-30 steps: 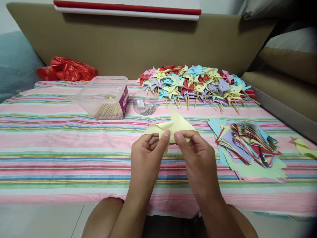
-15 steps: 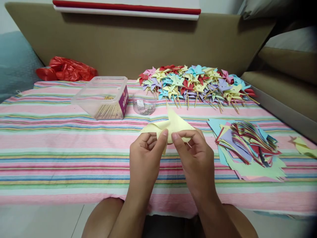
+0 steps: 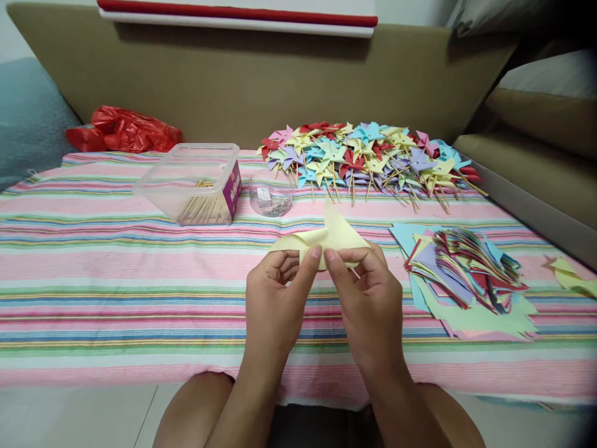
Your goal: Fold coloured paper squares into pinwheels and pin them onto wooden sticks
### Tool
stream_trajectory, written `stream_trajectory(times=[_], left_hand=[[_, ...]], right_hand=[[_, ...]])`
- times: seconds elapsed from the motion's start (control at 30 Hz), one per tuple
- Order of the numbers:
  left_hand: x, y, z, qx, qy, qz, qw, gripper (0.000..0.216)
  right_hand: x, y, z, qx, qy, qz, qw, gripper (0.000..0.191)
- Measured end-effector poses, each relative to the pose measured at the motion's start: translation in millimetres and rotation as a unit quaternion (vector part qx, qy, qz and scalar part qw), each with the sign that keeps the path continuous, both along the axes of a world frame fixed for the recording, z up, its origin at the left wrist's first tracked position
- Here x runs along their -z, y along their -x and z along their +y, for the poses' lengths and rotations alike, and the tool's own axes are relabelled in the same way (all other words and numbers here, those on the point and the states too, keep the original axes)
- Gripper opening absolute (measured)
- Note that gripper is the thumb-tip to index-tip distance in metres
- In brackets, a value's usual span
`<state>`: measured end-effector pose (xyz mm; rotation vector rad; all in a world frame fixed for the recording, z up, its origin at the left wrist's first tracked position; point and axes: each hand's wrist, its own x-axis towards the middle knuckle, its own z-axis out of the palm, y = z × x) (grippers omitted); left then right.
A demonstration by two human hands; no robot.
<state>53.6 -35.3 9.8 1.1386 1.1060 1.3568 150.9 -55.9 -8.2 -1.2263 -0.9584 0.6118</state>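
Note:
A pale yellow paper piece (image 3: pixel 333 235) with folded points is pinched between both my hands above the striped tablecloth (image 3: pixel 116 286). My left hand (image 3: pixel 275 298) grips its near left side with thumb and fingers. My right hand (image 3: pixel 368 298) grips its near right side, the two thumbs almost touching. The paper's lower part is hidden behind my fingers.
A clear plastic box of wooden sticks (image 3: pixel 193 183) stands at the back left, a small clear cup of metal pins (image 3: pixel 271 198) beside it. Several finished paper pinwheels (image 3: pixel 368 158) lie at the back. A stack of cut coloured paper (image 3: pixel 466 274) sits right. A red bag (image 3: pixel 125 129) rests far left.
My right thumb has slid closer to my left thumb on the yellow paper, and the paper's points have shifted slightly. Both hands stay in the same place.

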Motion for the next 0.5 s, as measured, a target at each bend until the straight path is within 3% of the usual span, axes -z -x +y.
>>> stream_trajectory(times=[0.1,0.23,0.27,0.4,0.5], left_hand=[[-0.5,2,0,-0.005,-0.016,0.033,0.999,0.031],[0.7,7,1,0.000,-0.038,0.079,0.996,0.034],[1.3,9,2,0.010,-0.047,0.099,0.994,0.034],[3.1,17,9,0.068,-0.078,0.183,0.978,0.031],[3.2,21,12,0.091,-0.085,0.221,0.967,0.031]], right_hand=[[-0.5,-1,0,0.009,0.005,-0.006,1.000,0.014],[2.4,-8,3,0.016,-0.020,0.006,1.000,0.055],[3.8,-11,4,0.009,-0.019,-0.005,1.000,0.058],[7.6,-25,6,-0.054,0.030,-0.063,0.996,0.029],[6.4,-31,5,-0.112,0.073,-0.038,0.990,0.021]])
